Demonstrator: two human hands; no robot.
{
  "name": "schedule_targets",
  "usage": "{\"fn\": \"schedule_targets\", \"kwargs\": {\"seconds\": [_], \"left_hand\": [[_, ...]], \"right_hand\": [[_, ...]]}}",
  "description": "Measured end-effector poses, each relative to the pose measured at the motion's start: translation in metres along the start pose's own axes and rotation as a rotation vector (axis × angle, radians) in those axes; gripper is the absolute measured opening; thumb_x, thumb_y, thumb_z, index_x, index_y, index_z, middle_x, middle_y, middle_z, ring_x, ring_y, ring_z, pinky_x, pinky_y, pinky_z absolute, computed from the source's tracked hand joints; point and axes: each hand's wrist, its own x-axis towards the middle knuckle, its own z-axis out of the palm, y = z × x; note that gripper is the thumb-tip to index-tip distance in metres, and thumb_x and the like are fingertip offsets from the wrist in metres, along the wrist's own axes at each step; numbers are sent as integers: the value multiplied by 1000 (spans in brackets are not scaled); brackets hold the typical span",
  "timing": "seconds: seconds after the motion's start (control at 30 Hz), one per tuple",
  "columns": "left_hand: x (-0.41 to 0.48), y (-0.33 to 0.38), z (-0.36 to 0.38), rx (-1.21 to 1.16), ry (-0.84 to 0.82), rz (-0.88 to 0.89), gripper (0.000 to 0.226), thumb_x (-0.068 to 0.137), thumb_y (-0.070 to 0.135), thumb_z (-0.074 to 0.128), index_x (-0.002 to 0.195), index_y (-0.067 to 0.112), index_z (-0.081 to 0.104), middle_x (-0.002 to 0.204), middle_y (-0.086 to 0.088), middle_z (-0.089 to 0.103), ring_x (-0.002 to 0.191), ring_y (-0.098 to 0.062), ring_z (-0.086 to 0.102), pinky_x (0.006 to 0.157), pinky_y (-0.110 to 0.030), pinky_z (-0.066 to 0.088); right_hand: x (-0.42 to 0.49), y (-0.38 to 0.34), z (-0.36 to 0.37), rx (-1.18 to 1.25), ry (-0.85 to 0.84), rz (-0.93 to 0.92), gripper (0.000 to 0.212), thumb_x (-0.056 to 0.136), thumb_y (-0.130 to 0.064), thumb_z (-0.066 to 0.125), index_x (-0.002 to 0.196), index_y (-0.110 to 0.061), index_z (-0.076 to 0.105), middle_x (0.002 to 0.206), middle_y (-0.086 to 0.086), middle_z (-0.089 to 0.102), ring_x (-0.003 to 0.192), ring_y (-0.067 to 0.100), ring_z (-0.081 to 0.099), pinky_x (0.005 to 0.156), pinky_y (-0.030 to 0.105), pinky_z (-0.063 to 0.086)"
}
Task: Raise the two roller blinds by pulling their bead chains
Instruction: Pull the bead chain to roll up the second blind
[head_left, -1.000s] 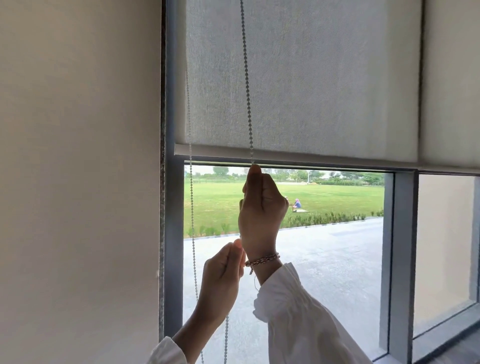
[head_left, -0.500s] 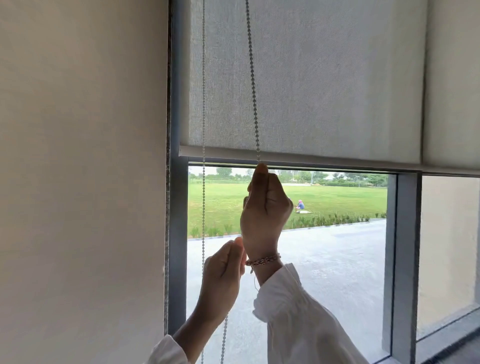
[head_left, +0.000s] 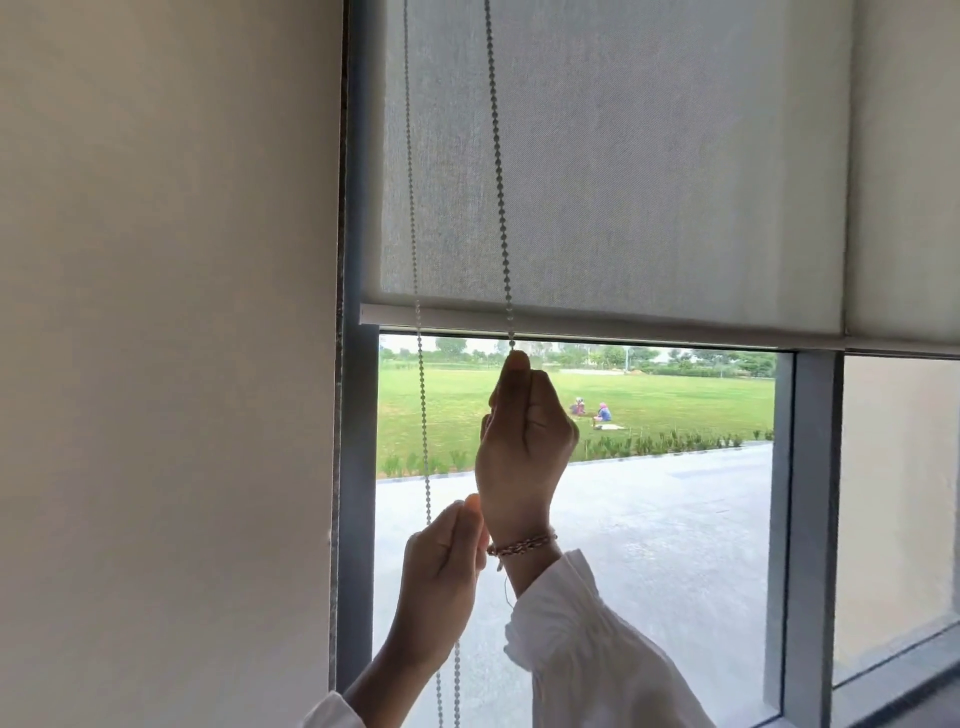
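Observation:
A grey roller blind (head_left: 649, 166) covers the upper part of the window, its bottom rail (head_left: 597, 325) just above my raised hand. A second blind (head_left: 906, 156) hangs to its right at nearly the same height. A bead chain (head_left: 497, 156) drops in front of the left blind into my right hand (head_left: 524, 441), which grips it just under the rail. My left hand (head_left: 441, 571) grips the same strand lower down, against my right wrist. The chain's other strand (head_left: 415, 260) hangs free to the left.
A plain cream wall (head_left: 166, 364) fills the left side. A grey window frame (head_left: 356, 467) and a mullion (head_left: 805, 519) border the glass. Outside lie pavement and a lawn with people sitting far off.
Both hands stay on the chain in nearly the same pose. The view has shifted slightly, with the window sitting further right. The blind's rail is at about the same height.

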Motion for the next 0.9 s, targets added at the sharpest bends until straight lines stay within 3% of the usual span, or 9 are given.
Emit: {"fn": "schedule_targets", "kwargs": {"seconds": [0.17,0.27,0.37,0.47,0.6,0.7,0.8,0.9], "left_hand": [[0,-2,-1,11,4,8,41,87,29,38,48,33,49,37,10,37,35,-4,28,41,-12,22],[-2,-3,1,9,3,2,40,88,30,38,50,33,49,38,9,36,36,-4,27,41,-12,22],[-3,-5,3,24,3,-1,40,89,35,38,51,33,48,38,10,37,37,-3,28,41,-13,23],[-6,-10,2,51,-4,3,39,90,39,42,52,31,47,42,12,39,40,-4,30,42,-13,24],[-12,-19,0,39,-21,-12,35,85,50,43,55,33,47,47,15,39,46,-3,32,49,-23,25],[-12,-22,-3,17,-20,-20,34,84,51,44,54,35,47,46,17,38,46,-3,32,50,-24,25],[-15,-22,-5,47,-22,7,35,85,52,42,54,35,47,46,16,39,45,-3,31,47,-17,26],[-22,-18,-10,89,-19,58,35,87,49,40,55,35,46,46,14,40,45,-4,31,50,-20,25]], "right_hand": [[2,2,0,35,-45,61,34,91,-36,41,57,-35,37,44,-15,37,37,12,35,42,25,27],[3,6,-1,59,-74,112,34,90,-39,42,56,-34,41,39,-13,40,38,4,35,44,20,27],[4,7,-3,71,-125,162,35,89,-43,42,56,-33,47,38,-11,41,38,8,34,44,23,26],[6,7,-5,133,-188,245,38,88,-47,43,58,-28,56,45,-8,41,45,18,36,48,36,29],[11,10,-7,185,-302,316,39,91,-36,45,58,-22,61,57,0,55,55,13,48,58,33,38],[10,13,-6,216,-366,351,39,93,-30,46,59,-21,62,60,1,58,56,13,51,59,32,39],[8,16,-3,225,-333,378,38,94,-29,43,61,-29,63,78,10,66,71,14,59,69,30,42],[6,28,3,314,-328,564,32,97,-21,38,82,-26,66,117,15,62,98,7,55,87,34,39]]}}
